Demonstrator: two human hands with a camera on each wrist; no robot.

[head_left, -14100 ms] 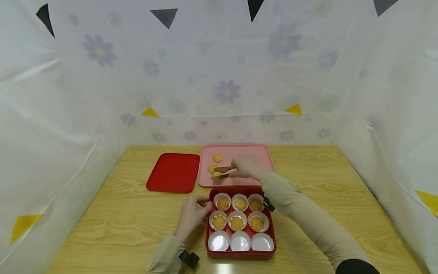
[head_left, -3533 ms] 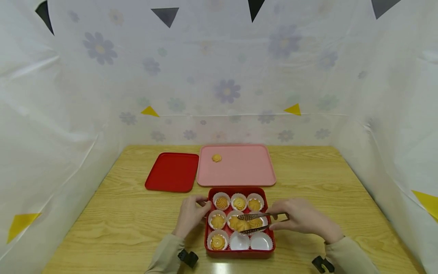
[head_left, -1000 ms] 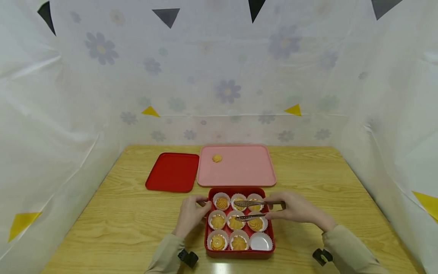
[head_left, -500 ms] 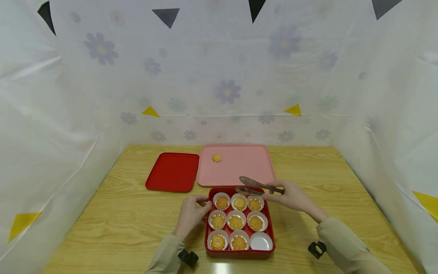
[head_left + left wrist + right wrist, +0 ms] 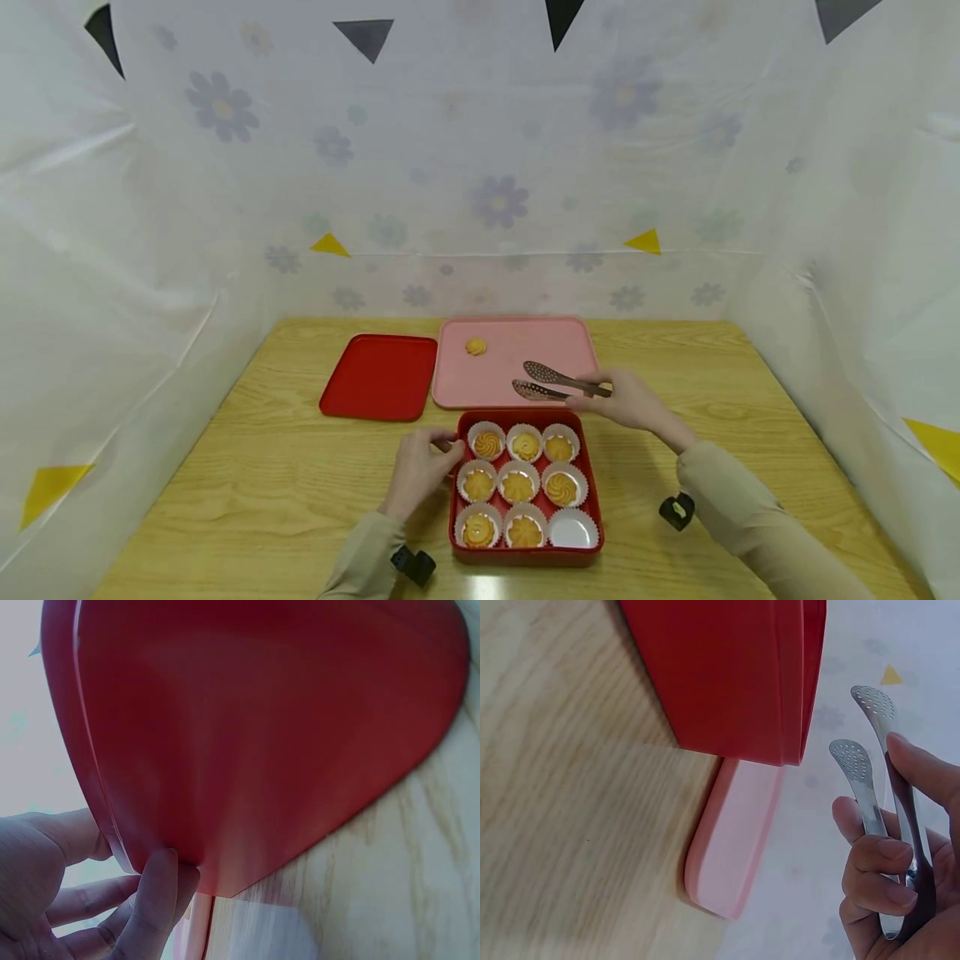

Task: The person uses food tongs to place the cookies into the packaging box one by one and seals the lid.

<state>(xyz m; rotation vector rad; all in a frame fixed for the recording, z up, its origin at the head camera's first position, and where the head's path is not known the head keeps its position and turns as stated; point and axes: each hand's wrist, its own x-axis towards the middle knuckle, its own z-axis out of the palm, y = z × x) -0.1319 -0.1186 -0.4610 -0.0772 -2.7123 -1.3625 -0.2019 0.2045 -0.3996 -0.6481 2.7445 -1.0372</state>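
Your right hand (image 5: 626, 403) gripped the perforated metal tongs (image 5: 551, 382) by their handle end, fingers (image 5: 877, 859) curled round both arms, with the two spoon-shaped tips apart and holding nothing, poised over the lower right part of the flat pink rectangular tray (image 5: 570, 346) in the middle of the head view. Your left hand (image 5: 420, 471) rested against the left wall of the square red box (image 5: 592, 500) just below the tray, its fingers (image 5: 154, 900) curled at the box's edge and steadying it on the pale wooden surface (image 5: 262, 475). Eight of the nine white paper cups in that box held a piped golden cookie, and only the empty white paper cup (image 5: 573, 530) at the lower right corner of the box was unfilled. The one remaining golden swirl cookie (image 5: 475, 347) lay near the upper left of the tray, well apart from the tongs' tips. I judged that you were in the reach for the last cookie: the next move called for carrying the open tips up and to the left across the tray, straddling the cookie, and closing gently enough not to crack it. The flat red lid (image 5: 380, 376) lay to the left of the tray.
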